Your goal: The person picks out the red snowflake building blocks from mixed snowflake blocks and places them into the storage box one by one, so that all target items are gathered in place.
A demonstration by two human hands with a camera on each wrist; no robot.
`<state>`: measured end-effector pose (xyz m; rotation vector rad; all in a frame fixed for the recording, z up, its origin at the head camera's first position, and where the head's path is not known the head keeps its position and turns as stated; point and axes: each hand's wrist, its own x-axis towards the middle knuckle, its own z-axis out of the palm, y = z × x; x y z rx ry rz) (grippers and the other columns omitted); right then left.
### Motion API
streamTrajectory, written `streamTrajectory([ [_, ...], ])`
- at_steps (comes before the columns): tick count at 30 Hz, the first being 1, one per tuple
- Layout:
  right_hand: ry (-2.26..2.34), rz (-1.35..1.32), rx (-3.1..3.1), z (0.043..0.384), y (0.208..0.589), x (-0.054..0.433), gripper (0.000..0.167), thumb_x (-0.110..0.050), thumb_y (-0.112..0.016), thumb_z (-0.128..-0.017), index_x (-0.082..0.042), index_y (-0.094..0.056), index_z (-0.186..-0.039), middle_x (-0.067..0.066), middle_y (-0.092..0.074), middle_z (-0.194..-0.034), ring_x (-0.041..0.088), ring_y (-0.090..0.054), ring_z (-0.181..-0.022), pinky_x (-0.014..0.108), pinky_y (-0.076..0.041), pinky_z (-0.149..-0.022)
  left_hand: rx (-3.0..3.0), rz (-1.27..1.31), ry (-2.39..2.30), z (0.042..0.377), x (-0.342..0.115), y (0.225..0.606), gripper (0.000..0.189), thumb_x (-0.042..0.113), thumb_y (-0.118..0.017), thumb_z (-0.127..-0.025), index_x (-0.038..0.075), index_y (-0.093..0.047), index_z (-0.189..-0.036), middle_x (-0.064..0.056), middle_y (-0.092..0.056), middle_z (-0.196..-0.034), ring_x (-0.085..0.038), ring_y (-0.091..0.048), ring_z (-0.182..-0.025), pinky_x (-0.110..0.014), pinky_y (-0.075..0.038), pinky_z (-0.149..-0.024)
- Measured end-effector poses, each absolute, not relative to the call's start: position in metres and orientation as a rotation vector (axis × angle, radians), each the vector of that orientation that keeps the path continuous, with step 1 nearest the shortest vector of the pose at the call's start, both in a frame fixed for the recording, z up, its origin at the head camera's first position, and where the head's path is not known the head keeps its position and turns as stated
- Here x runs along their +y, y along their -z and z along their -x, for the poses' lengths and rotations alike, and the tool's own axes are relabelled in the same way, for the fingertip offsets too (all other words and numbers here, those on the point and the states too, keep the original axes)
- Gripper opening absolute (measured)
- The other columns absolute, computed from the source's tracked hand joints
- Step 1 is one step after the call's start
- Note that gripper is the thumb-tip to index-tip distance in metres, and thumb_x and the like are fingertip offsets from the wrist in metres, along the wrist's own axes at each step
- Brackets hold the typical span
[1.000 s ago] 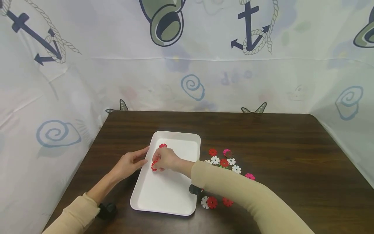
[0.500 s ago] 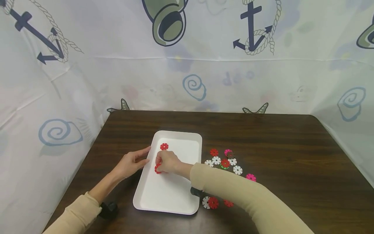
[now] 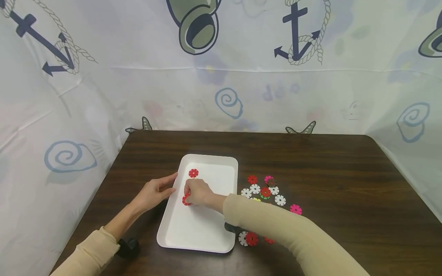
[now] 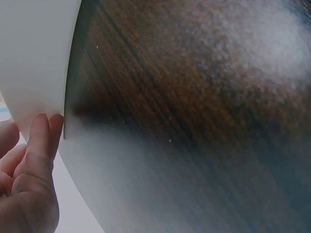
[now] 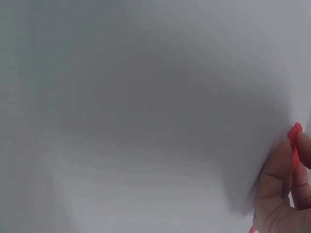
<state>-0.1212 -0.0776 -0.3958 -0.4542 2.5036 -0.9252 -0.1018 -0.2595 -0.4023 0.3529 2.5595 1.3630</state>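
On the table (image 3: 328, 165), my left hand (image 3: 150, 197), fingers extended, touches the tray (image 3: 197, 232) at left, presumably steadying it while my right hand (image 3: 198, 191) pinches a red disc (image 5: 294, 132)

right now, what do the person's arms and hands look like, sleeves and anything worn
The left hand and right hand wear no gloves. The left sleeve and right sleeve are plain beige. A black device shows near the left sleeve's end, another black device near the right's.

Tray (image 3: 197, 232) common to every view
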Motion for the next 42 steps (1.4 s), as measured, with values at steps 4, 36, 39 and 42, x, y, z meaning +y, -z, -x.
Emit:
streamTrajectory([
  [4, 0.901, 0.469, 2.518, 0.122, 0.396, -0.077, 0.016, -0.009, -0.074, -0.08, -0.008, -0.058, -0.086, -0.001, -0.055, -0.075, 0.01, -0.051, -0.069, 0.013, -0.045, -0.054, 2.564, -0.354, -1.362, 0.102, -0.258, 0.403, 0.06, 0.009, -0.064, -0.089, -0.001, -0.038, -0.142, -0.027, -0.045, -0.138, -0.039, -0.061, -0.109, -0.04, -0.056, -0.081],
  [36, 1.363, 0.348, 2.261, 0.112, 0.361, -0.038, 0.016, -0.007, -0.07, -0.083, -0.001, -0.062, -0.096, 0.006, -0.055, -0.076, 0.016, -0.059, -0.062, 0.022, -0.056, -0.056, 2.55, -0.276, -1.366, 0.101, -0.258, 0.408, 0.06, 0.01, -0.064, -0.089, 0.001, -0.038, -0.142, -0.026, -0.047, -0.137, -0.038, -0.061, -0.109, -0.038, -0.056, -0.081],
  [39, 1.416, 0.345, 2.243, 0.111, 0.355, -0.027, 0.016, -0.005, -0.07, -0.082, -0.001, -0.062, -0.095, 0.006, -0.053, -0.074, 0.015, -0.055, -0.062, 0.024, -0.057, -0.056, 2.55, -0.266, -1.369, 0.101, -0.257, 0.406, 0.061, 0.011, -0.065, -0.089, 0.002, -0.038, -0.142, -0.026, -0.047, -0.137, -0.038, -0.061, -0.108, -0.039, -0.056, -0.082],
  [42, 1.461, 0.35, 2.223, 0.111, 0.35, -0.015, 0.018, -0.005, -0.07, -0.082, 0.0, -0.062, -0.097, 0.007, -0.053, -0.075, 0.017, -0.056, -0.064, 0.026, -0.058, -0.057, 2.55, -0.255, -1.375, 0.101, -0.256, 0.405, 0.061, 0.011, -0.065, -0.088, 0.002, -0.038, -0.143, -0.026, -0.046, -0.137, -0.037, -0.062, -0.108, -0.039, -0.056, -0.082],
])
